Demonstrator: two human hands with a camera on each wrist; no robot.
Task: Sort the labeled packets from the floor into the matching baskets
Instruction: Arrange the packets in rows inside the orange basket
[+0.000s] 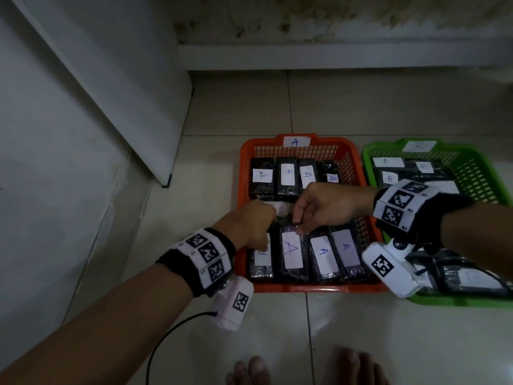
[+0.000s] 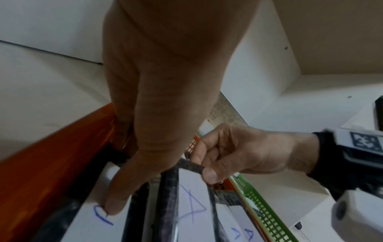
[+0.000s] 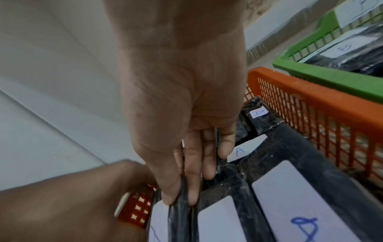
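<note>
Pale floor tiles (image 1: pixel 361 107) beside a white wall carried two plastic baskets side by side: an orange basket (image 1: pixel 344 147) tagged "A" and a green basket (image 1: pixel 472 168) holding black packets marked "B". Both hands worked over the orange one. The right hand (image 1: pixel 327 204) pinched the upper end of a black packet labelled "A" (image 1: pixel 292 250) between thumb and fingers, in the near row. The left hand (image 1: pixel 254 220), fingers curled, pressed its thumb on the neighbouring packet (image 1: pixel 261 259) at the basket's left wall.
</note>
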